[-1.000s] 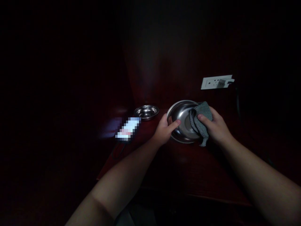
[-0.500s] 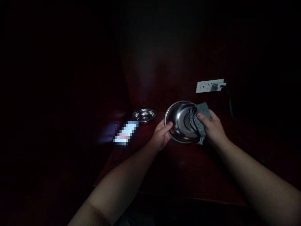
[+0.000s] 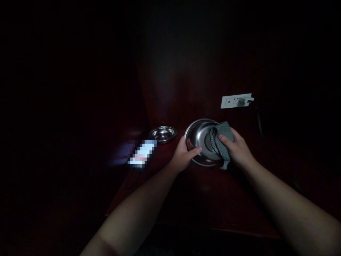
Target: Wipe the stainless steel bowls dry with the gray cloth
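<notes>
A shiny steel bowl (image 3: 200,137) is tilted toward me above the dark red table. My left hand (image 3: 183,156) grips its left rim, the thumb inside and the fingers hidden behind. A folded grey-green cloth (image 3: 226,134) with a checked edge lies over the bowl's right rim and inner wall. Closed around that cloth is my right hand (image 3: 239,149), thumb toward the bowl's inside; its other fingers are mostly hidden behind the cloth.
A smaller steel bowl (image 3: 163,134) sits on the table (image 3: 202,199) at the left. In front of it is a lit phone (image 3: 142,154) with a blurred screen and a cable. A white wall socket (image 3: 236,101) holds a plug, its cord hanging down at the right.
My left hand has shifted its hold, its thumb reaching further into the bowl. The cloth and my right hand have moved slightly left and down. The whole view has shifted slightly.
</notes>
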A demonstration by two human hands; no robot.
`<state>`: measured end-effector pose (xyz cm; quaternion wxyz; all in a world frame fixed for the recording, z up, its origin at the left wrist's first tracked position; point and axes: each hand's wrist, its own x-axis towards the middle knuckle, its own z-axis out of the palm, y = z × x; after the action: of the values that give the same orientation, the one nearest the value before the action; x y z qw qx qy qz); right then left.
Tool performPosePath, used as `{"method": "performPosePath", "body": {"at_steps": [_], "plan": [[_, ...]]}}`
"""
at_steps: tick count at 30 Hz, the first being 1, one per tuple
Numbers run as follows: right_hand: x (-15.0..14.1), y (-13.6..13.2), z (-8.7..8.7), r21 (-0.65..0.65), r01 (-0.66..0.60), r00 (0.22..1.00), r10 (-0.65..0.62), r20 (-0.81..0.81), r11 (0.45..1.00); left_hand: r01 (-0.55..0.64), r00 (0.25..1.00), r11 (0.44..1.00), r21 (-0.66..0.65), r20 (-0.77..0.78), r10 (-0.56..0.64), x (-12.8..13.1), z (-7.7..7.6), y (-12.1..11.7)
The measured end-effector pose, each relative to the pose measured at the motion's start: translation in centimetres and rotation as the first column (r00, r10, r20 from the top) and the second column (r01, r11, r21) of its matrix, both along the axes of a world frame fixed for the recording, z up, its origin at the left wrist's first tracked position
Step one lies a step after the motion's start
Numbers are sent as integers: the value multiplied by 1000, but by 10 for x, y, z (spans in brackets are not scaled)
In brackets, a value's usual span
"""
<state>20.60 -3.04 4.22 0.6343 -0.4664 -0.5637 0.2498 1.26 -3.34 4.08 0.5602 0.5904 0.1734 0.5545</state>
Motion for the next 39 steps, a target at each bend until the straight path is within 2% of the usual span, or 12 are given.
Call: {"method": "performPosePath", "body": {"at_steps": [10, 14, 18, 20, 23, 26, 31, 39], "plan": [[1, -1, 0, 35, -16, 998, 14, 55, 999, -18, 1000, 1000, -17, -10, 18, -2, 2, 1], [1, 0, -2, 14, -13, 1000, 12, 16, 1000, -25, 1000, 999, -33, 0, 25, -2, 0, 4], [0, 3, -4, 26, 38, 998, -37, -52, 999, -78, 996, 980, -182, 29, 85, 0, -4, 4], [-1, 3, -5, 31, 64, 996, -62, -61, 997, -57, 997, 967, -249, 42, 69, 1, -5, 2], [-1, 3, -4, 16, 61, 997, -60, -52, 998, 11, 999, 984, -177, 50, -3, 2, -3, -1], [-1, 1, -2, 3, 39, 998, -39, -40, 999, 26, 999, 995, -94, 28, -23, 1, -2, -1], [-2, -1, 1, -16, 14, 1000, -14, 1, 1000, -8, 1000, 991, -134, -6, 7, -2, -3, 2], [-5, -6, 7, -35, -35, 999, 36, 29, 999, -31, 1000, 994, -101, -6, 30, -5, -6, 10]]}}
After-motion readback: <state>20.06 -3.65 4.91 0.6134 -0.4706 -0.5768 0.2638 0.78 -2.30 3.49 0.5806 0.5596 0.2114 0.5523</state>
